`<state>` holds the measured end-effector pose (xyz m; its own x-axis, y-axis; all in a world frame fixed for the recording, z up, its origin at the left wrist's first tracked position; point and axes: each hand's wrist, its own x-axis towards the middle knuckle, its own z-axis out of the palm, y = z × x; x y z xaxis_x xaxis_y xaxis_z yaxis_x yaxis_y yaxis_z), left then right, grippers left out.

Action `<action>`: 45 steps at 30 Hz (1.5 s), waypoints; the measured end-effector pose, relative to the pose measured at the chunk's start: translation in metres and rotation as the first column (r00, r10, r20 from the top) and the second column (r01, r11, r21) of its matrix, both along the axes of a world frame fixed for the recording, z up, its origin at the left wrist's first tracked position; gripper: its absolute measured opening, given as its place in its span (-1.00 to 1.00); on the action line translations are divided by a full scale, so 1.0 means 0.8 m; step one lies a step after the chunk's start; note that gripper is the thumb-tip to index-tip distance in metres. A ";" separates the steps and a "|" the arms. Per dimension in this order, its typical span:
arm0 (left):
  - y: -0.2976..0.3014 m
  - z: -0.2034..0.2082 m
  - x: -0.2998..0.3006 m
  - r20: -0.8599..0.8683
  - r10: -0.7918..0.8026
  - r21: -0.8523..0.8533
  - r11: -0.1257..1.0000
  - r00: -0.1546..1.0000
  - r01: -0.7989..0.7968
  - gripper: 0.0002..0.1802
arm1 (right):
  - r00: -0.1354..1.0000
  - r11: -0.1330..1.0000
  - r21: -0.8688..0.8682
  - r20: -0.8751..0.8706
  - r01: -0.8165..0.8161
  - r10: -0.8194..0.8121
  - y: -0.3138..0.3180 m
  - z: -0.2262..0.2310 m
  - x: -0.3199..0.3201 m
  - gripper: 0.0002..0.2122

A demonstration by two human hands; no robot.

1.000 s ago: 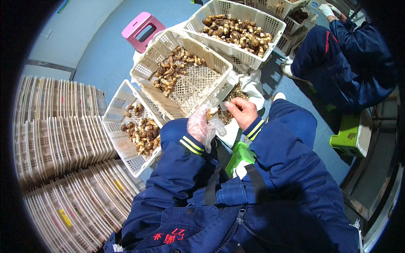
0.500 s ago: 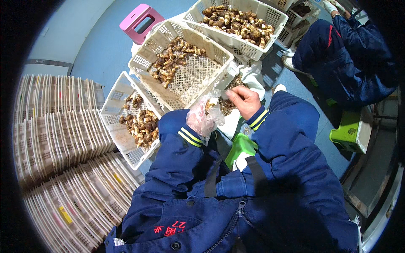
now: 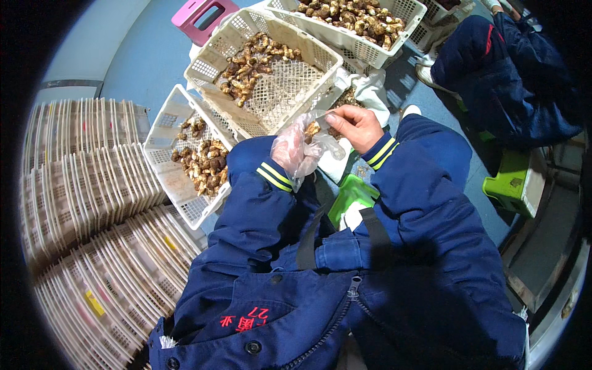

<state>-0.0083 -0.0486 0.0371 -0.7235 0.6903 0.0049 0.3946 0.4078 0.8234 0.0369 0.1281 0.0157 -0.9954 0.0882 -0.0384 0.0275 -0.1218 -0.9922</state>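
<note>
My left hand (image 3: 288, 151), in a thin clear plastic glove, is closed around a small brown-and-white mushroom (image 3: 312, 131). Beside it, my bare right hand (image 3: 360, 128) has thumb and forefinger pinched together close to the mushroom. Whatever sits in that pinch is too small to make out. Just beyond both hands stands a white slatted crate (image 3: 206, 83) with mushrooms (image 3: 246, 73) lying in its far left part. A smaller white crate (image 3: 161, 132) on the left holds more mushrooms (image 3: 206, 163).
Another white crate (image 3: 345, 44) at the back is heaped with mushrooms. A pink stool (image 3: 196, 15) stands behind the crates. Stacked crates (image 3: 92, 203) line the left side. A seated person (image 3: 499, 80) in dark blue is at right, by a green-and-white stool (image 3: 512, 185). Green plastic (image 3: 351, 194) shows between my legs.
My right hand has come left, so its fingertips are now closer to the mushroom in my left hand. The mushroom shows more plainly. The whole view has shifted slightly.
</note>
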 end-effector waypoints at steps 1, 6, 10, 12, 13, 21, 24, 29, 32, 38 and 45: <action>0.004 -0.001 0.001 0.059 0.000 0.093 0.996 0.998 -0.005 -0.50 | 0.999 0.999 0.013 0.002 0.034 -0.035 0.005 -0.004 0.000 -0.82; 0.014 -0.017 -0.005 0.885 -0.097 0.367 0.747 0.455 -0.555 -0.56 | 0.992 0.983 -0.171 0.123 0.062 -0.041 0.012 0.004 -0.005 -0.81; 0.020 -0.011 -0.006 0.895 -0.024 0.332 0.703 0.445 -0.629 -0.43 | 0.987 0.982 -0.171 0.154 0.078 -0.051 0.016 0.004 -0.005 -0.80; 0.013 -0.031 -0.014 0.913 0.018 0.237 0.790 0.408 -0.565 -0.45 | 0.992 0.987 -0.158 0.127 0.039 -0.019 0.012 0.000 -0.006 -0.81; 0.010 -0.040 -0.018 0.919 0.040 0.189 0.828 0.392 -0.528 -0.47 | 0.994 0.988 -0.150 0.112 0.020 -0.003 0.010 -0.001 -0.007 -0.81; 0.022 0.003 0.000 0.960 0.068 0.122 0.772 0.272 -0.624 -0.64 | 0.996 0.994 -0.108 0.086 0.020 -0.011 0.007 0.007 -0.006 -0.82; 0.021 0.000 -0.001 0.945 0.059 0.160 0.776 0.322 -0.610 -0.66 | 0.996 0.991 0.098 -0.037 0.086 -0.083 0.014 0.000 -0.007 -0.83; 0.014 -0.033 -0.001 0.665 0.204 0.330 0.783 0.718 -0.527 -0.71 | 0.998 0.909 0.413 -0.041 0.060 -0.047 0.007 0.008 0.002 -0.82; 0.009 -0.050 -0.006 0.601 0.194 0.390 0.775 0.775 -0.497 -0.75 | 0.976 0.887 0.409 -0.136 0.214 -0.172 0.010 0.002 -0.003 -0.83; 0.013 -0.025 -0.002 0.715 0.064 0.417 0.761 0.696 -0.498 -0.79 | 0.988 0.935 0.325 -0.095 0.144 -0.119 0.015 -0.010 -0.004 -0.81; 0.018 -0.014 -0.003 0.712 0.139 0.398 0.728 0.688 -0.559 -0.74 | 0.996 0.944 0.321 -0.066 0.079 -0.060 0.015 0.000 -0.004 -0.83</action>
